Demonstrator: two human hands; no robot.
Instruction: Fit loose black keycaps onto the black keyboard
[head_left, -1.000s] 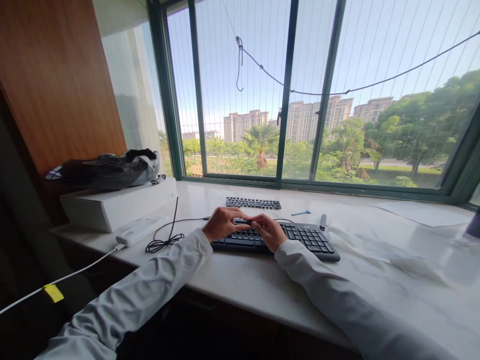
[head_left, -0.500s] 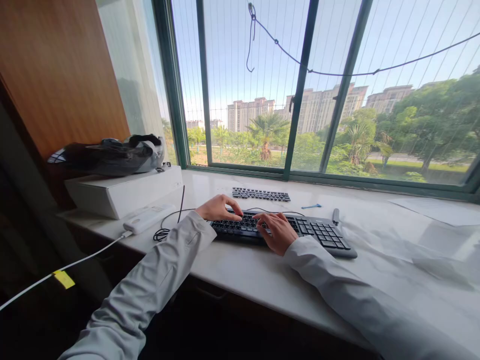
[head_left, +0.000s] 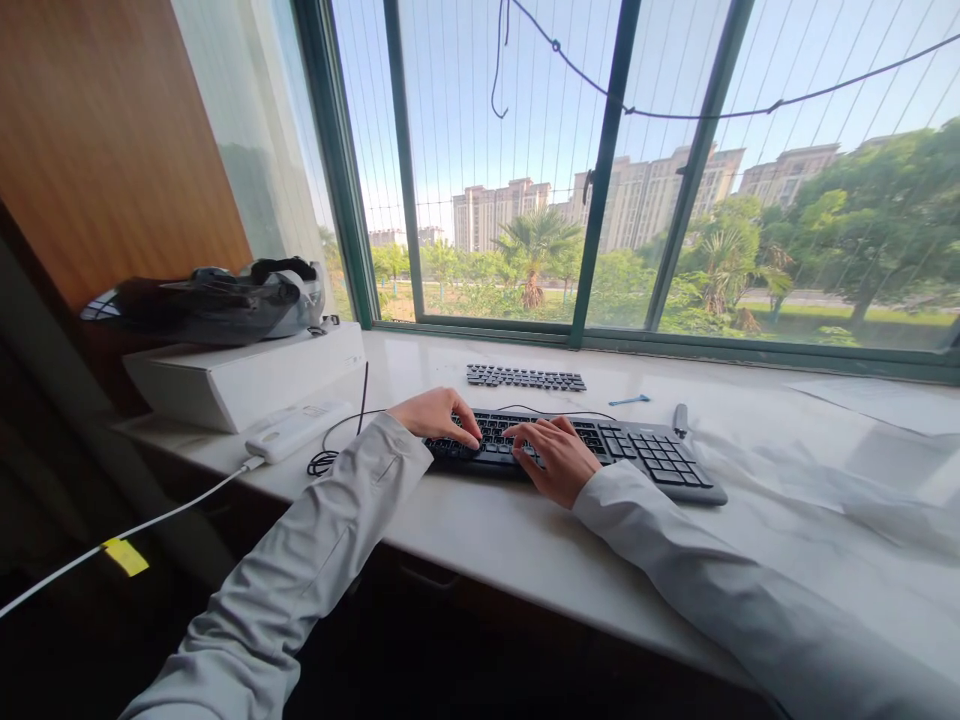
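A black keyboard (head_left: 645, 465) lies on the white marble ledge, its main key area partly under both hands. My left hand (head_left: 442, 415) reaches over its left half, thumb and index fingertips brought together at the keys; whatever lies between them is too small to make out. Just to the right, my right hand (head_left: 555, 458) rests over the middle, index finger stretched onto the keys and thumb apart, holding nothing visible. Behind the keyboard several rows of loose black keycaps (head_left: 525, 378) are laid out.
A small blue tool (head_left: 630, 400) and a dark grey stick-shaped object (head_left: 680, 420) lie behind the keyboard. Clear plastic wrap (head_left: 810, 490) spreads at right. On the left are a white box (head_left: 240, 375), a white power strip (head_left: 296, 430) and a coiled black cable (head_left: 322, 461).
My left thumb and index finger have closed together and lowered onto the keys. My right hand has hardly moved. The camera view has tilted slightly down.
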